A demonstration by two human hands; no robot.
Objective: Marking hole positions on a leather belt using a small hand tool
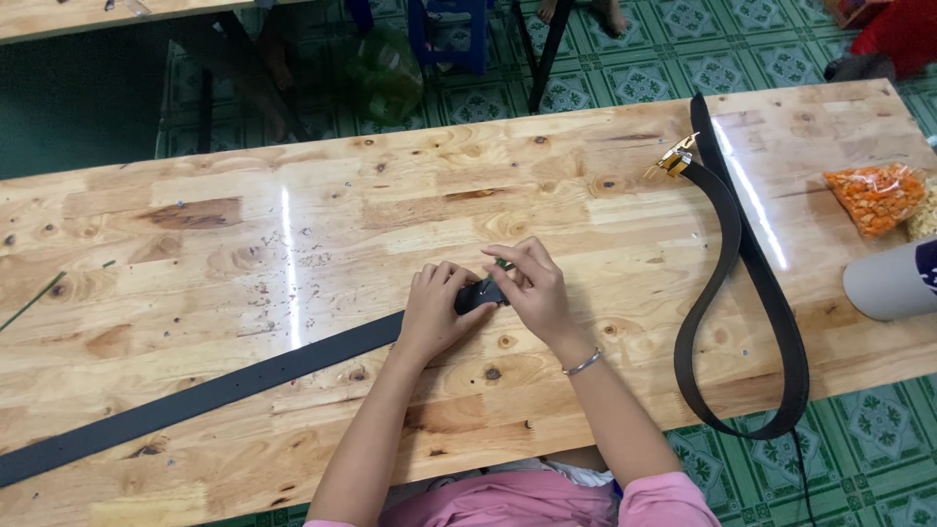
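- My left hand (434, 310) sits just below the middle of the view, its grip closed over the near end of a long black belt strap (205, 395), pressing it onto the desk (293, 224).
- My right hand (532, 288) is just at 3 o'clock of the left, touching it; its grip is narrow, thumb and fingertips pinched on a small dark fitting (481, 293) at the strap's end, with a green bit poking out above it that I cannot make out.
- A thin silver bracelet (583, 363) rings my right wrist, and pink sleeves show at 6 o'clock along the bottom edge.
- From my left hand the black belt strap runs flat across the pale wooden desk toward 8 o'clock and leaves the view at the left edge.
- Well apart at 3 o'clock lies a second belt (752, 293), dark brown and folded into a long loop that hangs over the near desk edge, with a gold buckle (673, 158) at its far end toward 1 o'clock.
- Farther out at 3 o'clock are a clear bag of orange snacks (875, 195) and, just below it, a grey cylinder (893, 281) lying on its side, cut off by the right edge.
- Beyond the desk at 12 o'clock I see green patterned floor tiles (683, 49) and dark furniture legs.
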